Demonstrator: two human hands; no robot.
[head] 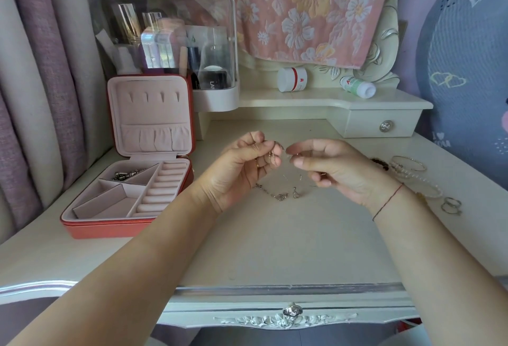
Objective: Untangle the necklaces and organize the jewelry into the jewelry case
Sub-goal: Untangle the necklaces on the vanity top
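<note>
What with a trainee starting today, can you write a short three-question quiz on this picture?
1. True or false: the jewelry case lid stands open.
2. Which case compartment already holds silvery pieces? A) back left B) ring rolls C) front left
3. Fill in: left hand and right hand each pinch a thin ____ over the table.
Key: 1 true; 2 A; 3 chain.

Single head-worn view, forward and down, close over the dressing table (275, 249).
</note>
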